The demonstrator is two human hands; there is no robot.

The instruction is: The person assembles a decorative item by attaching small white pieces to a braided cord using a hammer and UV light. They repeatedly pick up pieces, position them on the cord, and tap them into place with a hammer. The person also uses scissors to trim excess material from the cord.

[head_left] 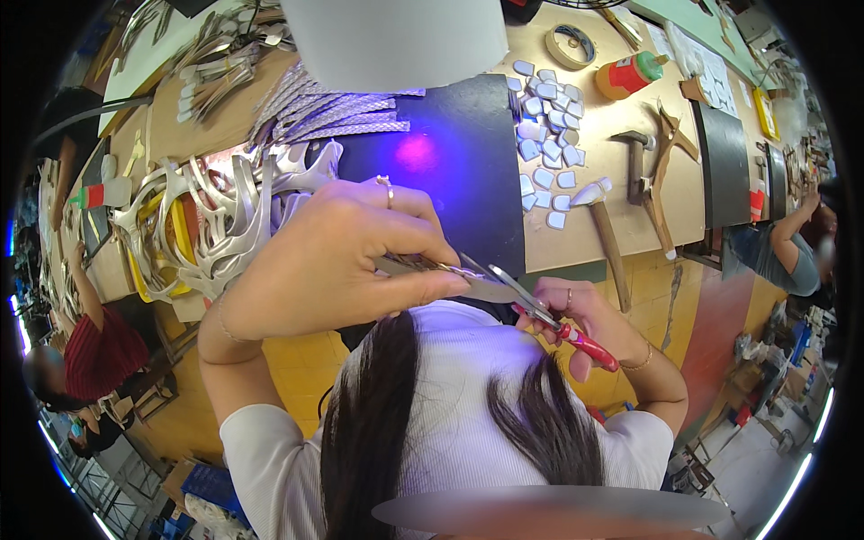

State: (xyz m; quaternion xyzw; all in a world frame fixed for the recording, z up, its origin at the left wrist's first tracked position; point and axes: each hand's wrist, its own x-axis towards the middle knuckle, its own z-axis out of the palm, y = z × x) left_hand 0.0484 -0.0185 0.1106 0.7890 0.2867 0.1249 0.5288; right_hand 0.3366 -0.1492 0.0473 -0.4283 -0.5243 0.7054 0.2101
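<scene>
Between the thumb and fingers of my left hand [355,256] is a thin, flat silvery strip [490,290], pinched in front of my chest. My right hand [580,319] is closed around the red handles of a pair of scissors [587,345]. The scissor blades point up and left, parted, with the end of the strip at them; whether they touch it I cannot tell. Left of my left hand lie several silver cut-out strap pieces [238,220], partly over something yellow. Silver braided strips [328,112] are fanned out beyond that hand.
A black mat [468,135] lies ahead, under a white lamp shade [396,40]. To its right are small grey-blue tabs [551,112], a hammer [605,225], another hammer [637,166], a tape roll [570,45] and a green-capped bottle [630,75]. Other people sit at both sides.
</scene>
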